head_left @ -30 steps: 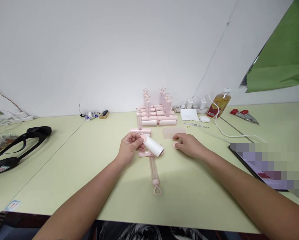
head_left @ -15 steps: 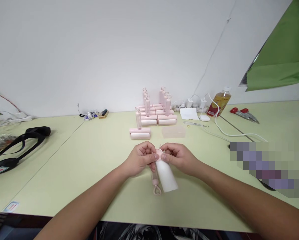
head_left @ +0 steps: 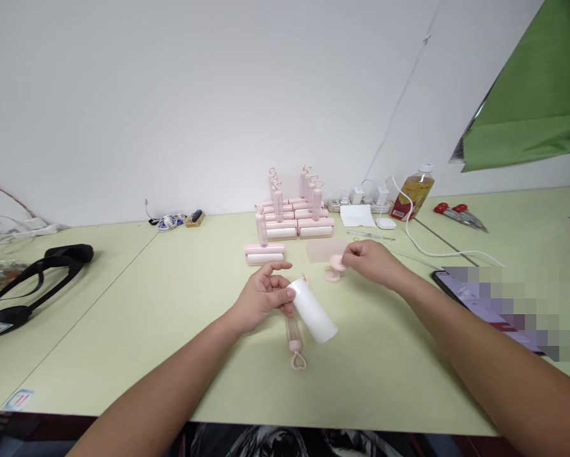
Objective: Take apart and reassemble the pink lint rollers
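Note:
My left hand [head_left: 266, 293] grips a white lint roller refill [head_left: 315, 312] by its upper end, and the roll slants down to the right. Under it lies a clear pink handle [head_left: 294, 339] with a heart-shaped loop, partly hidden by my fingers. My right hand [head_left: 368, 260] pinches a round pink end cap [head_left: 337, 262] just above the table. A second pink end cap [head_left: 332, 275] lies flat beneath it. Behind the caps rests a translucent pink cover [head_left: 320, 250], partly covered by my right hand.
Several assembled pink lint rollers [head_left: 266, 254] stand in rows toward the wall. At the right are a drink bottle [head_left: 412, 192], red-handled pliers [head_left: 461, 216], a phone [head_left: 485, 311] and a white cable [head_left: 449, 255]. A black strapped headset [head_left: 37, 285] lies at the left.
My right hand has left the roll and moved right and away from me, and a pink end cap is now in its fingers. The pink disc no longer shows at the roll's end.

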`<state>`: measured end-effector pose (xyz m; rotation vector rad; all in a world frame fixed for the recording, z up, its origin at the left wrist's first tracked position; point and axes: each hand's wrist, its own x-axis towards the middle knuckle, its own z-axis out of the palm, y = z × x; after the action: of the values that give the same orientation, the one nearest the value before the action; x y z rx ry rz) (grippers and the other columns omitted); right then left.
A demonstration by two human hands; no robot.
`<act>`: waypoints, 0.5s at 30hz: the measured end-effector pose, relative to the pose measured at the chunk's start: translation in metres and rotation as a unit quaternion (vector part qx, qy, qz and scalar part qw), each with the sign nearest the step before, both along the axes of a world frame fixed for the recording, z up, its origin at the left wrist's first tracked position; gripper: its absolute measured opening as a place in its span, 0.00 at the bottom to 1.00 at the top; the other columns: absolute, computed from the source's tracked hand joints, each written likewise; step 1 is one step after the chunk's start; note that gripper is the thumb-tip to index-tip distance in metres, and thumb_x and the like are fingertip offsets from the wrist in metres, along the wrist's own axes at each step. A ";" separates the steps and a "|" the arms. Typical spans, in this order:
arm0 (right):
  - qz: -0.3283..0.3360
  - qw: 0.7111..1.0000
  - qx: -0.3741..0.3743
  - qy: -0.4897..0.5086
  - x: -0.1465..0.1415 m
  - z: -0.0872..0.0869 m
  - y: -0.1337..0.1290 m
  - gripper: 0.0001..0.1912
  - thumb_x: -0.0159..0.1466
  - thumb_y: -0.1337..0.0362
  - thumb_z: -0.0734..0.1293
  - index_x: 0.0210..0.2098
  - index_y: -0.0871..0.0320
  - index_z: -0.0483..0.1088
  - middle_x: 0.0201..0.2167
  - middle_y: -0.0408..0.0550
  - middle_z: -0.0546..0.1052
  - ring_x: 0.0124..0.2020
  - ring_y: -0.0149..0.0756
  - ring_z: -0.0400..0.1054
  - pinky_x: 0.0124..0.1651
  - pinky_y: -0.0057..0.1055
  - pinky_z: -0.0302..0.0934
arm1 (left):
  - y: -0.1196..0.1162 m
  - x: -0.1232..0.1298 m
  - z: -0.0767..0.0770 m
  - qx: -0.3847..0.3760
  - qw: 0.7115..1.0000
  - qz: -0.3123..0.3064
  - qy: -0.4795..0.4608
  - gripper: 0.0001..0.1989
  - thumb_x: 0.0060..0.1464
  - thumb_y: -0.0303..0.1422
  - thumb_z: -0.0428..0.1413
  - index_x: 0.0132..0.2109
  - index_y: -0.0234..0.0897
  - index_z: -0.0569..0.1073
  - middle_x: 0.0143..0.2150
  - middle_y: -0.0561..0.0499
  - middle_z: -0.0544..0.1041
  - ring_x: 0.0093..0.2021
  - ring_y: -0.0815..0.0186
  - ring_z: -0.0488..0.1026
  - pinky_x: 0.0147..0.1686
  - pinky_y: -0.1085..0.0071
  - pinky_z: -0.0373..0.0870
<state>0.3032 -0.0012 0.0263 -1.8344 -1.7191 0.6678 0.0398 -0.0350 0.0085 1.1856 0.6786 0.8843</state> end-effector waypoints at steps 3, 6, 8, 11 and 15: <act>0.022 0.986 -0.090 -0.138 0.021 -0.009 0.015 0.09 0.52 0.62 0.65 0.18 0.57 0.65 0.19 0.43 0.69 0.21 0.32 0.60 0.24 0.29 0.46 | 0.005 -0.004 -0.001 0.009 1.000 0.025 0.001 0.25 0.45 0.34 0.66 0.48 0.37 0.66 0.29 0.56 0.73 0.22 0.71 0.72 0.25 0.68 0.76; 0.027 0.981 -0.096 -0.168 0.023 -0.020 0.021 0.08 0.51 0.62 0.67 0.18 0.57 0.67 0.22 0.46 0.73 0.24 0.35 0.64 0.25 0.29 0.47 | 0.007 -0.006 -0.001 0.017 0.999 0.039 -0.011 0.23 0.46 0.34 0.66 0.46 0.37 0.66 0.29 0.57 0.73 0.22 0.71 0.72 0.25 0.69 0.76; 0.027 0.979 -0.088 -0.182 0.020 -0.023 0.020 0.07 0.51 0.63 0.67 0.19 0.57 0.67 0.23 0.48 0.74 0.25 0.36 0.65 0.25 0.29 0.47 | 0.007 -0.005 -0.001 0.020 0.999 0.043 -0.020 0.22 0.46 0.34 0.66 0.46 0.37 0.66 0.28 0.57 0.72 0.21 0.71 0.72 0.24 0.68 0.76; 0.022 0.978 -0.072 -0.193 0.017 -0.020 0.018 0.05 0.52 0.65 0.65 0.21 0.57 0.68 0.25 0.48 0.75 0.26 0.36 0.66 0.25 0.29 0.47 | 0.006 -0.004 0.000 0.019 0.998 0.049 -0.023 0.21 0.46 0.34 0.66 0.44 0.37 0.66 0.27 0.58 0.72 0.21 0.71 0.72 0.24 0.68 0.76; 0.001 0.983 -0.019 -0.181 0.014 -0.008 0.013 0.04 0.54 0.65 0.64 0.24 0.56 0.68 0.26 0.46 0.75 0.26 0.35 0.65 0.25 0.29 0.48 | 0.006 -0.005 0.001 0.019 0.998 0.056 -0.020 0.21 0.45 0.35 0.67 0.43 0.36 0.66 0.28 0.57 0.72 0.21 0.71 0.72 0.24 0.69 0.76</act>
<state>0.3169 0.0114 0.0179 -2.0799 -1.9431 0.3857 0.0352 -0.0292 0.0092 1.1697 0.7031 1.0156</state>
